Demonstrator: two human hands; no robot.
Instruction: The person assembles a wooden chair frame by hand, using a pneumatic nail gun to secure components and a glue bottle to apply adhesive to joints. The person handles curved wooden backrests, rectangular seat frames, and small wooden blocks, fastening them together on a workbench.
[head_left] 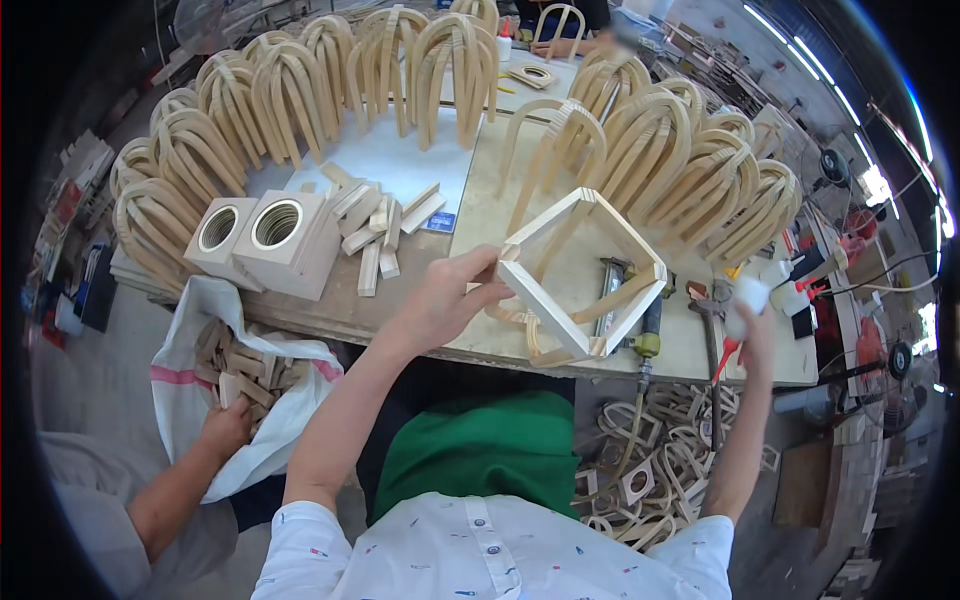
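My left hand (447, 298) is closed on the left corner of a pale wooden square frame (545, 303), tilted above the table's front edge. Bent wooden strips (548, 355) show below and behind the frame; whether they are joined to it I cannot tell. In my right hand (760, 345) is a white glue bottle (749, 296), its red nozzle pointing down, to the right of the frame. Partly hidden behind the frame lies an air-powered tool (649, 335) with a green end and a hose. A hammer (708, 305) rests between the tool and the bottle.
Arched wooden pieces (455, 75) stand in rows along the table (480, 200). Two blocks with round holes (300, 265) and loose wood blocks (368, 262) lie left. A co-worker's hand (228, 428) reaches into a white sack (290, 395) of offcuts. Bent wooden parts (640, 485) are heaped below right.
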